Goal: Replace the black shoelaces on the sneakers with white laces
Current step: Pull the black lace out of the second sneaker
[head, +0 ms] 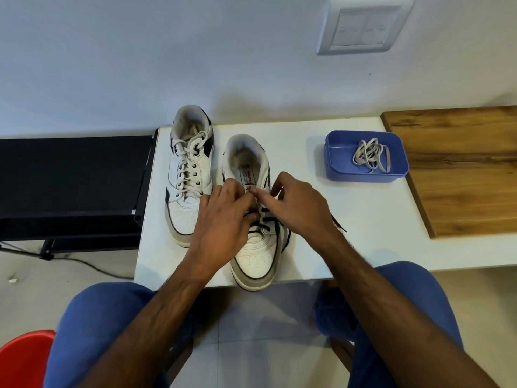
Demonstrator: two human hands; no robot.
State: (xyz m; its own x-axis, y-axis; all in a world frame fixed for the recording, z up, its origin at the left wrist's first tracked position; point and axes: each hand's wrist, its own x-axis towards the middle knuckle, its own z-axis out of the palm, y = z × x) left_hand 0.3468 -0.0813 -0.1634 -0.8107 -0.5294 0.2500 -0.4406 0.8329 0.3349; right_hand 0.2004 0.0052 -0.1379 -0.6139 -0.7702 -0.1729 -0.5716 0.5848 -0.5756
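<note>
Two white sneakers stand on the white table point(349, 219). The left sneaker point(190, 175) is laced with a white lace. The right sneaker point(256, 256) carries a black lace point(263, 228) across its lower eyelets, and one black lace end point(339, 224) trails on the table to its right. Both hands are over the right sneaker's tongue. My left hand point(223, 222) has its fingers curled on the black lace at the eyelets. My right hand point(296, 208) pinches near the upper eyelets; what it pinches is hidden. A loose white lace point(372, 156) lies in the blue tray point(363, 175).
A wooden board point(461, 169) lies on the table's right side. A black rack point(72, 186) stands left of the table. A red object point(25, 359) is at the bottom left. My blue-clad knees are below the table's front edge. A switch plate point(363, 25) is on the wall.
</note>
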